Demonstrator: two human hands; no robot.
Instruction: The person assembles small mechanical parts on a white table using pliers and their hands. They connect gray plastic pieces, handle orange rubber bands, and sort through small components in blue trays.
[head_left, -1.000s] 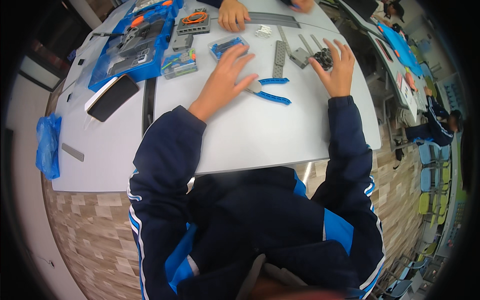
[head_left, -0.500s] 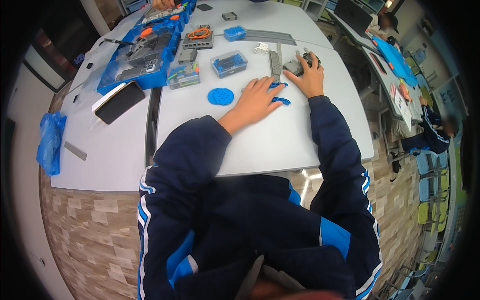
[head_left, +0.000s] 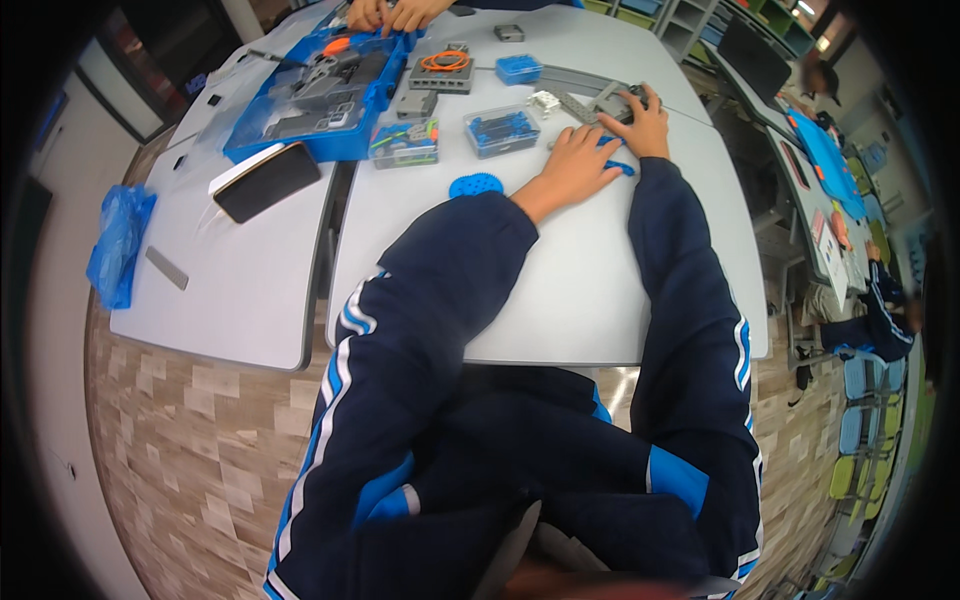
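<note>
Both hands at work toward the upper right of the frame! The left hand (head_left: 577,168) is palm down, fingers moderately spread, right over the blue-handled pliers (head_left: 620,167); the handles poke out past the fingertips, but whether the hand grips them or merely rests there, I can't tell. Just beyond, the right hand (head_left: 645,128) curves around a cluster of dark parts (head_left: 636,93), thumb well apart from the fingers, and again the grip itself is hidden. A grey bar with holes (head_left: 572,107) lies close by, left of that cluster, next to some small white pieces (head_left: 545,102).

So how far along are we? Early, I'd judge: parts are laid out on the white table (head_left: 560,290), and nothing shows as clearly joined under these fingers. Plenty sits unused! Blue discs (head_left: 476,185) lie flat near the centre, and the clear box of blue parts (head_left: 502,131) looks well stocked. Left of it, a box of coloured bits (head_left: 405,143); above, a grey block (head_left: 440,78) topped by an orange cable (head_left: 445,61). At upper left, the blue case (head_left: 350,147) stands open, loaded with grey pieces, another person's hands (head_left: 400,16) at its far end.
</note>
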